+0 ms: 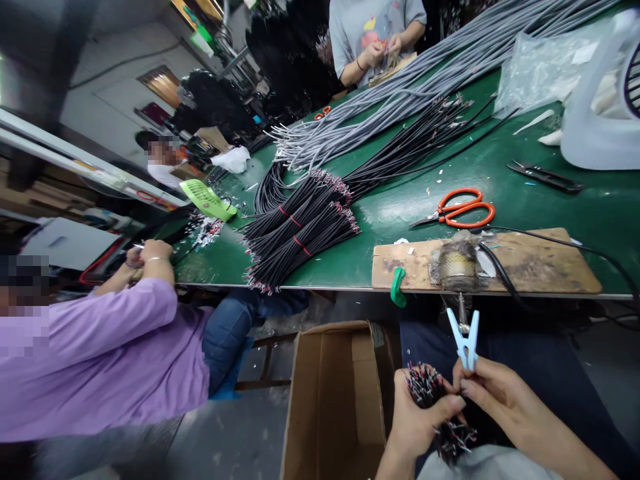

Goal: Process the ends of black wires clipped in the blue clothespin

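My left hand [420, 413] is closed around a bundle of short black cables [425, 385] with stripped red and white wire ends. Close beside it, my right hand [487, 393] has thumb and fingers pinched together; what lies between them is too small to make out. Its fingertips are at the lower end of a light-blue clothespin [468, 347]. The clothespin hangs from the metal shaft of a small motor [459, 265], which is fixed on a wooden board [545, 263] at the table edge. A green clamp [398, 287] grips the board's left part.
Orange-handled scissors [467, 208], black snips [545, 177] and tied cable bundles [300, 233] lie on the green table [390, 213]. Long grey cables [400, 113] stretch behind. An open cardboard box [335, 400] stands left of my knees. Co-workers sit at left and across.
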### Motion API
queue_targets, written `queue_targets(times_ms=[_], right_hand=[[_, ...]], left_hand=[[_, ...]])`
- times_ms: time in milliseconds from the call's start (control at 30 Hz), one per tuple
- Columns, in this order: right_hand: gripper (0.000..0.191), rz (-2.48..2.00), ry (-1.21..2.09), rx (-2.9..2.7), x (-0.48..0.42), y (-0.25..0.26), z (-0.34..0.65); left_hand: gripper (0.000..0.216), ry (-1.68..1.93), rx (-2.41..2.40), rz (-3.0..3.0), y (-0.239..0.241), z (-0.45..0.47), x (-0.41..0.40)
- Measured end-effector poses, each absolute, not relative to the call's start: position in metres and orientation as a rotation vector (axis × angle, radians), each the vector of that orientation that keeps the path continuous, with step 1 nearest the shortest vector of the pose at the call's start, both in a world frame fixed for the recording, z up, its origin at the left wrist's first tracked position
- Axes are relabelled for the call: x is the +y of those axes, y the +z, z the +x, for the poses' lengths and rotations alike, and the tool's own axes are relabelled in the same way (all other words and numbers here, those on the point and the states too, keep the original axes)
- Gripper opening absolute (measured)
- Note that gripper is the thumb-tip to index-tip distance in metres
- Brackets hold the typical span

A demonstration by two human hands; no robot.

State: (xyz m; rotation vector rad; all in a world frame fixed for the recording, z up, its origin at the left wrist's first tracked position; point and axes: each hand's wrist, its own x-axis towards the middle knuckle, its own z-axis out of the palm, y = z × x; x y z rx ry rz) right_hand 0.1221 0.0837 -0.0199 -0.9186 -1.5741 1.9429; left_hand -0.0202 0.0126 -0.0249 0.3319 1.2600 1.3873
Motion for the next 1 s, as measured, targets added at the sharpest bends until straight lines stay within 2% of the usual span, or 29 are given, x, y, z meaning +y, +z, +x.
queue_targets(times_ms=[100, 233, 400, 633, 733, 900, 1000], right_hand=[[0.029, -0.798, 2.217, -1.348, 0.088, -0.018, 0.125], [0.032, -0.758, 2.225, -1.279, 0.099, -0.011, 0.125], [0.049, -0.866, 2.1, -0.982, 0.119, 0.01, 0.109], [0.041, -0.669, 2.144, -0.857, 0.132, 0.023, 0.092], [0.038, -0.631, 2.186, -0.742, 0.128, 0.021, 0.092], [0.046, -0.622, 2.33, -0.609, 0.127, 0.016, 0.094], [0.049, -0.691, 2.259, -0.666, 0.128, 0.002, 0.099]], left_hand=[[0.023, 1.346, 1.245, 0.565, -0.012, -0.024, 0.021], [0.012, 1.367, 1.332, 0.914, 0.012, -0.029, 0.031], [0.011, 1.423, 1.411, 1.083, 0.034, -0.032, 0.039], [0.011, 1.533, 1.417, 0.9, 0.031, -0.026, 0.051], [0.019, 1.523, 1.367, 0.691, 0.028, -0.02, 0.053], [0.027, 1.525, 1.344, 0.512, 0.032, -0.014, 0.051], [0.025, 1.536, 1.394, 0.551, 0.034, -0.015, 0.049]])
